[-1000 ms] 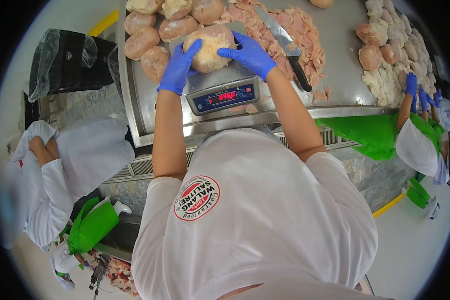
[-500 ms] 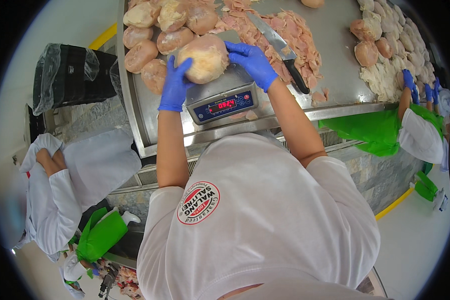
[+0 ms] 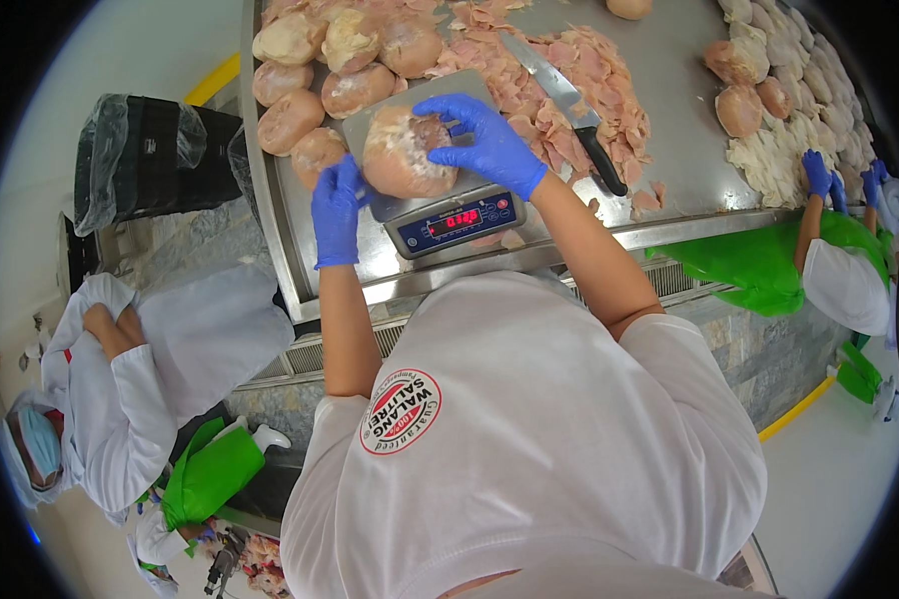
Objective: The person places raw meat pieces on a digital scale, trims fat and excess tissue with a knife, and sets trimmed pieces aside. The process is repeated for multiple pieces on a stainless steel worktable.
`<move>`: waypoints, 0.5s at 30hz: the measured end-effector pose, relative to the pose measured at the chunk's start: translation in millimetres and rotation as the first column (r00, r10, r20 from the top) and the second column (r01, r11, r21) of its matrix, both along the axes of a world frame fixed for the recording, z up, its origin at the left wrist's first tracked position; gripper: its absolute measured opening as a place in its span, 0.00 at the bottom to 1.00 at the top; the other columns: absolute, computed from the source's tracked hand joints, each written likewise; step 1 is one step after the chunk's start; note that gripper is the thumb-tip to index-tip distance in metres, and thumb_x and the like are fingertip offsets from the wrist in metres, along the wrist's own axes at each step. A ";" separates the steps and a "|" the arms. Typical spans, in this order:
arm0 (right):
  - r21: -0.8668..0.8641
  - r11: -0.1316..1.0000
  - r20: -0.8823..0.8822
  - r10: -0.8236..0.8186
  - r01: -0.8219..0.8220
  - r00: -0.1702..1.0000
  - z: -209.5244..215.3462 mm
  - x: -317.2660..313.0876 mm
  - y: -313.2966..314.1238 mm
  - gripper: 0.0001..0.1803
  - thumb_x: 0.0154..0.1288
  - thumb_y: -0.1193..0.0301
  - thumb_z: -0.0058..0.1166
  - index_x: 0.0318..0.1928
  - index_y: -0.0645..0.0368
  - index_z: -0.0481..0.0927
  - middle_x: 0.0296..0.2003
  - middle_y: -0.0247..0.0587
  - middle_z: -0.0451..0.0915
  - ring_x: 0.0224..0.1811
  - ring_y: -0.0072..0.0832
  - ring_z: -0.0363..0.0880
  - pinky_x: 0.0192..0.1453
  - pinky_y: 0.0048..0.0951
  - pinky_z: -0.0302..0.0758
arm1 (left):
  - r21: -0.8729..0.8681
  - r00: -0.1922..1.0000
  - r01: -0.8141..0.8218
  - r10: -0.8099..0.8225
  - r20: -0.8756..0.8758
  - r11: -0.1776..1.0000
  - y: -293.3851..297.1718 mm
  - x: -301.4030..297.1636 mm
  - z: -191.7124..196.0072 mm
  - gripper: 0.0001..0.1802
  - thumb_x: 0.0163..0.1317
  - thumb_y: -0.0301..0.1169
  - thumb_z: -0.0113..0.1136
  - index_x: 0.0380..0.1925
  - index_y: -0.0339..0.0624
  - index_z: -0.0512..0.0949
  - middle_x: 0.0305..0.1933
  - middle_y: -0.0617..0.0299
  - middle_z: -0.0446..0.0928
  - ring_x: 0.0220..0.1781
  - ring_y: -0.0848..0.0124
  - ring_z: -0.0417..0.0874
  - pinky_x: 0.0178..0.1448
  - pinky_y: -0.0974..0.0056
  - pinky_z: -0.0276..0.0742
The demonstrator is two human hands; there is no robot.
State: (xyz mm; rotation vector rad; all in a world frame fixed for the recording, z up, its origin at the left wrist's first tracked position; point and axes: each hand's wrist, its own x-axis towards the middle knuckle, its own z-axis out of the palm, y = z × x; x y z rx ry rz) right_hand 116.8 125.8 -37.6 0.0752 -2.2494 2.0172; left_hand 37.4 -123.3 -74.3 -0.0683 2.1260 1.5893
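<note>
A round pinkish ball of meat (image 3: 395, 165), patched with pale yellow and white, sits on the steel plate of a digital scale (image 3: 457, 222) with a lit red display. My right hand (image 3: 484, 145), in a blue glove, grips the ball from its right and top, thumb and fingers apart on its surface. Beside its lower left is my left hand (image 3: 337, 215), also gloved in blue, its fingers loosely bent with nothing seen in them. Whether its fingertips touch the meat, I cannot tell.
Several similar balls (image 3: 358, 90) lie behind and left of the scale. A black-handled knife (image 3: 567, 105) rests on a heap of thin meat pieces (image 3: 614, 95). The steel table's raised rim (image 3: 370, 292) runs before me. A black bin (image 3: 150, 150) stands left; co-workers are on both sides.
The ball has been turned and sits lower on the scale. My right hand has shifted left over it, while my left has drawn back from its side. The display reading has changed.
</note>
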 end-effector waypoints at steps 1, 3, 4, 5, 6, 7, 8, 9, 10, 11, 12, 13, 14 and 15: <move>0.000 1.000 0.013 0.005 -0.005 1.000 -2.5 2.1 -2.0 0.28 0.57 0.69 0.68 0.59 0.50 0.79 0.59 0.33 0.77 0.58 0.30 0.76 0.64 0.35 0.72 | 0.071 0.995 0.015 -0.008 -0.098 0.997 9.9 0.2 18.8 0.27 0.70 0.47 0.58 0.62 0.42 0.72 0.55 0.52 0.76 0.54 0.66 0.79 0.54 0.63 0.78; 0.162 0.979 -0.082 -0.108 0.120 0.991 -16.2 0.8 0.2 0.27 0.57 0.70 0.67 0.59 0.51 0.79 0.58 0.35 0.78 0.57 0.32 0.77 0.65 0.35 0.72 | -0.005 0.916 0.095 -0.089 -0.391 0.995 32.6 7.1 45.2 0.26 0.69 0.40 0.61 0.63 0.41 0.72 0.58 0.55 0.75 0.57 0.68 0.77 0.61 0.66 0.74; 0.303 0.915 -0.204 -0.211 0.267 0.956 -34.4 -2.3 14.9 0.26 0.57 0.71 0.67 0.59 0.51 0.79 0.57 0.36 0.78 0.58 0.33 0.77 0.65 0.36 0.71 | -0.035 0.903 0.121 -0.125 -0.410 0.992 36.5 8.5 47.8 0.27 0.67 0.38 0.63 0.63 0.40 0.72 0.57 0.55 0.76 0.56 0.68 0.77 0.61 0.65 0.74; 0.414 0.812 -0.335 -0.284 0.411 0.899 -47.4 -2.1 30.0 0.26 0.58 0.71 0.66 0.59 0.51 0.79 0.57 0.37 0.78 0.58 0.35 0.77 0.65 0.36 0.71 | -0.069 0.891 0.142 -0.158 -0.426 0.988 37.5 9.5 48.2 0.27 0.66 0.37 0.64 0.63 0.40 0.72 0.56 0.54 0.77 0.55 0.68 0.78 0.60 0.65 0.75; 0.429 0.777 -0.262 -0.380 0.460 0.887 -42.5 3.2 49.0 0.28 0.57 0.69 0.67 0.60 0.51 0.77 0.58 0.40 0.77 0.59 0.39 0.75 0.66 0.38 0.70 | -0.101 0.879 0.159 -0.188 -0.438 0.982 35.0 8.6 46.5 0.28 0.64 0.35 0.66 0.63 0.40 0.72 0.55 0.54 0.77 0.54 0.68 0.78 0.60 0.64 0.75; 0.448 0.736 -0.192 -0.476 0.508 0.858 -35.8 10.5 71.2 0.30 0.57 0.66 0.67 0.61 0.51 0.76 0.59 0.43 0.76 0.61 0.44 0.73 0.68 0.40 0.69 | 0.086 0.943 0.143 -0.109 -0.314 0.986 29.8 5.9 41.2 0.28 0.64 0.33 0.66 0.63 0.39 0.71 0.57 0.55 0.77 0.55 0.68 0.78 0.60 0.64 0.75; 0.668 0.537 -0.152 -0.579 0.515 0.801 -45.5 20.7 93.0 0.34 0.56 0.63 0.68 0.64 0.50 0.73 0.61 0.46 0.73 0.62 0.48 0.71 0.67 0.43 0.69 | 0.140 0.960 0.122 -0.081 -0.269 0.983 29.2 6.1 39.4 0.28 0.66 0.34 0.64 0.64 0.39 0.71 0.58 0.56 0.76 0.56 0.68 0.77 0.62 0.64 0.74; 0.840 0.304 -0.144 -0.674 0.449 0.725 -57.2 31.3 109.7 0.38 0.56 0.59 0.68 0.67 0.48 0.71 0.63 0.49 0.71 0.64 0.52 0.68 0.67 0.46 0.69 | 0.193 0.974 0.096 -0.052 -0.221 0.976 29.7 7.9 38.0 0.28 0.67 0.36 0.63 0.64 0.38 0.70 0.59 0.56 0.75 0.57 0.67 0.77 0.64 0.64 0.72; 0.886 0.296 -0.055 -0.699 0.357 0.713 -64.6 40.8 117.2 0.40 0.55 0.57 0.68 0.68 0.46 0.69 0.64 0.51 0.70 0.64 0.54 0.68 0.66 0.48 0.69 | 0.248 0.985 0.068 -0.026 -0.169 0.966 30.4 8.3 34.9 0.27 0.69 0.37 0.61 0.65 0.38 0.70 0.60 0.57 0.75 0.59 0.67 0.76 0.65 0.64 0.71; 0.920 0.294 0.033 -0.718 0.260 0.695 -71.1 48.4 120.7 0.42 0.55 0.55 0.68 0.70 0.44 0.67 0.64 0.52 0.69 0.64 0.55 0.67 0.65 0.50 0.69 | 0.271 0.987 0.036 0.007 -0.158 0.962 29.1 7.2 28.8 0.27 0.71 0.39 0.57 0.65 0.38 0.70 0.62 0.56 0.73 0.61 0.67 0.74 0.67 0.63 0.69; 0.942 0.293 0.116 -0.739 0.162 0.663 -81.2 57.1 125.1 0.45 0.54 0.53 0.69 0.72 0.42 0.65 0.65 0.53 0.67 0.64 0.57 0.66 0.64 0.52 0.70 | 0.294 0.988 0.008 0.037 -0.148 0.956 29.9 4.4 23.2 0.26 0.74 0.41 0.52 0.66 0.39 0.69 0.64 0.56 0.72 0.64 0.67 0.73 0.69 0.63 0.67; 0.957 0.196 -0.011 -0.713 0.214 0.701 -99.4 64.8 127.5 0.46 0.56 0.53 0.68 0.74 0.37 0.61 0.64 0.53 0.68 0.62 0.55 0.68 0.61 0.52 0.71 | 0.316 0.988 -0.020 0.067 -0.137 0.948 29.6 2.8 18.0 0.26 0.76 0.43 0.48 0.67 0.39 0.69 0.65 0.55 0.70 0.66 0.67 0.71 0.72 0.63 0.65; 0.961 0.148 -0.058 -0.716 0.233 0.696 -106.8 68.3 128.6 0.46 0.55 0.53 0.68 0.74 0.36 0.61 0.62 0.52 0.69 0.60 0.54 0.69 0.60 0.51 0.72 | 0.353 0.993 -0.027 0.066 -0.098 0.935 30.1 3.6 16.8 0.28 0.76 0.45 0.47 0.68 0.39 0.68 0.66 0.55 0.69 0.67 0.67 0.69 0.73 0.63 0.63; 0.963 0.100 -0.106 -0.716 0.252 0.690 -113.7 71.4 130.4 0.47 0.54 0.52 0.69 0.74 0.36 0.61 0.61 0.50 0.69 0.59 0.53 0.70 0.58 0.51 0.73 | 0.390 0.996 -0.036 0.064 -0.059 0.920 30.4 4.8 15.8 0.30 0.76 0.47 0.46 0.69 0.39 0.66 0.67 0.55 0.68 0.69 0.67 0.67 0.73 0.63 0.61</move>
